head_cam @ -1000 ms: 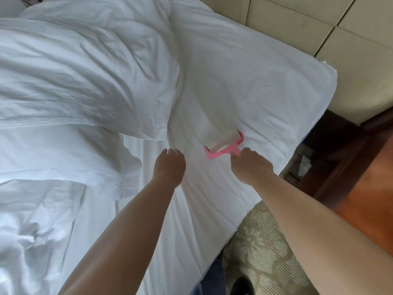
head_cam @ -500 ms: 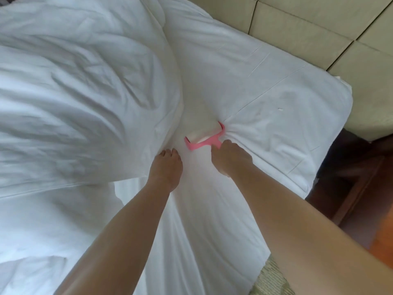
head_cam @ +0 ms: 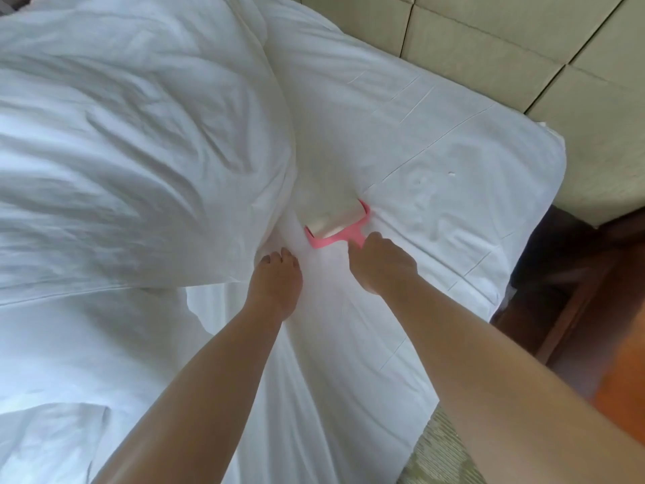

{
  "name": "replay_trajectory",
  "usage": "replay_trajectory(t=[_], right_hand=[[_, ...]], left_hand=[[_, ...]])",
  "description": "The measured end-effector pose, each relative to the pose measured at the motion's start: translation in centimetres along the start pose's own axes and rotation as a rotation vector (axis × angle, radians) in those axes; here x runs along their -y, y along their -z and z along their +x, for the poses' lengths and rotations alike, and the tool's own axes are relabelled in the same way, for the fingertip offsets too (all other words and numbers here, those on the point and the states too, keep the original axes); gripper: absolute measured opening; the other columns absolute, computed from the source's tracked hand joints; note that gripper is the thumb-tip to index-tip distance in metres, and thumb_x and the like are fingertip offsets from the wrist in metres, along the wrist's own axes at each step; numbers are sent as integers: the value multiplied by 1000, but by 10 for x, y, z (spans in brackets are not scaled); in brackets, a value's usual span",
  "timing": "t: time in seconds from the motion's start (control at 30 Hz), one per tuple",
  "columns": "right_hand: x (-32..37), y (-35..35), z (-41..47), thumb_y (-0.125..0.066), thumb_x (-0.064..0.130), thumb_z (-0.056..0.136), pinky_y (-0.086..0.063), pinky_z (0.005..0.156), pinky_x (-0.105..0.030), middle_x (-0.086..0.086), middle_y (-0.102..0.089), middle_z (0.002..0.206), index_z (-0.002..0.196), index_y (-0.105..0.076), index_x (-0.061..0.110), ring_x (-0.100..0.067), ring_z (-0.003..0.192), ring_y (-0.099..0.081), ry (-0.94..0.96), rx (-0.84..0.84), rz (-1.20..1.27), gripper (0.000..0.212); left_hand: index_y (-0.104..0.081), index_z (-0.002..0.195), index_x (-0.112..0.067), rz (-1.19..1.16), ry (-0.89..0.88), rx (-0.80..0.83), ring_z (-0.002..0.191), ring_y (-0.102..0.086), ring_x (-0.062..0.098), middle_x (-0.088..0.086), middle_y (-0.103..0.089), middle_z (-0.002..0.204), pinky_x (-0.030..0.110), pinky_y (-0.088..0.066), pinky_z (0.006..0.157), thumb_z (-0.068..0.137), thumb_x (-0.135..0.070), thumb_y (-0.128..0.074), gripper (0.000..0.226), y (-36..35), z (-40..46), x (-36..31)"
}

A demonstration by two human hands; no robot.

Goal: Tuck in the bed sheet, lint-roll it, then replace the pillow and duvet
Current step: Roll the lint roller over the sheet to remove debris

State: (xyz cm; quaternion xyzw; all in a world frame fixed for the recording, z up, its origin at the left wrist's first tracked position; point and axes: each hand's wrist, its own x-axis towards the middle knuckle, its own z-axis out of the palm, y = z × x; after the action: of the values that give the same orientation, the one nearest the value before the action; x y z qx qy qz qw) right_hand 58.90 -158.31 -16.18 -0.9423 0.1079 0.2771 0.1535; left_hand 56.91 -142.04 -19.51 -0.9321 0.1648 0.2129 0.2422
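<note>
A white bed sheet [head_cam: 436, 176] covers the mattress, with faint creases running across it. My right hand [head_cam: 382, 263] grips the handle of a pink lint roller [head_cam: 336, 228] whose pale roll lies on the sheet beside the bunched bedding. My left hand [head_cam: 275, 284] rests palm down on the sheet just left of the roller, its fingertips at the edge of the white duvet [head_cam: 132, 151], which is heaped over the left half of the bed. I cannot tell the pillow apart from this heap.
A beige padded headboard [head_cam: 523, 40] runs along the far side. Dark wooden furniture [head_cam: 565, 274] and an orange-brown floor sit to the right of the bed. Patterned carpet [head_cam: 443, 452] shows at the bottom.
My right hand has rolled the lint roller forward and left across the sheet, toward the duvet heap. My left hand has slid forward alongside it.
</note>
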Motion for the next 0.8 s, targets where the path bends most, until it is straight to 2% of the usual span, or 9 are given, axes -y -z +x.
replay_trajectory(t=[0.07,0.13,0.2,0.27,0.37,0.53,0.63,0.7,0.8], right_hand=[[-11,-1,-14,-18,47,101,-38,66,-31,2,-41,72,110,-45,8,-24,77,-49,20,-48,-56,48],[-20,3,-25,-21,46,101,-37,62,-31,0,-47,75,107,-45,8,-25,76,-52,43,-120,-83,46],[-29,16,-28,-22,44,102,-38,64,-31,-5,-58,90,110,-45,7,-28,86,-59,16,-167,-74,45],[-40,33,-23,-22,41,103,-40,69,-31,-8,-60,106,115,-46,6,-30,98,-60,-46,-175,-74,44],[-59,43,-14,-20,38,103,-39,75,-33,-10,-56,116,121,-45,7,-30,108,-56,-153,-149,-30,44],[-69,26,2,-15,46,101,-39,71,-31,-7,-55,95,116,-46,7,-28,96,-60,-233,-77,97,52],[-66,26,16,-16,48,99,-42,70,-32,-8,-59,91,114,-46,7,-29,92,-62,-258,-47,136,53],[-62,29,27,-17,49,99,-48,75,-34,-9,-61,93,114,-46,7,-30,91,-64,-258,-30,152,53],[-56,34,43,-17,49,99,-50,81,-37,-10,-62,102,118,-44,7,-30,96,-64,-257,-20,165,54]], left_hand=[[-20,146,6,18,-17,23,130,-40,32,24,-24,151,36,-32,108,95,-9,-38,55,1,-6,-4],[-28,143,3,30,-27,24,124,-46,28,20,-35,144,34,-35,104,95,-10,-40,52,5,-8,-6],[-36,139,-1,15,-35,17,117,-49,25,13,-45,133,33,-37,100,94,-11,-41,47,11,-6,-5],[-37,139,-3,-22,-53,3,116,-50,24,10,-47,131,33,-36,100,93,-11,-42,47,18,0,-5],[-35,142,-8,-75,-99,-30,120,-47,25,9,-44,135,35,-36,101,92,-11,-44,51,25,10,-5],[-30,144,-8,-94,-134,-34,124,-44,25,10,-34,146,35,-34,103,92,-10,-45,54,30,24,-10],[-23,146,-5,-106,-125,-32,129,-40,26,12,-26,152,36,-31,107,94,-10,-40,55,32,35,-12],[-20,148,-4,-114,-114,-43,132,-36,27,13,-21,154,37,-29,108,96,-12,-37,55,34,44,-11],[-17,149,-5,-140,-116,-53,137,-30,26,11,-16,157,38,-26,111,98,-15,-33,55,40,59,-13]])
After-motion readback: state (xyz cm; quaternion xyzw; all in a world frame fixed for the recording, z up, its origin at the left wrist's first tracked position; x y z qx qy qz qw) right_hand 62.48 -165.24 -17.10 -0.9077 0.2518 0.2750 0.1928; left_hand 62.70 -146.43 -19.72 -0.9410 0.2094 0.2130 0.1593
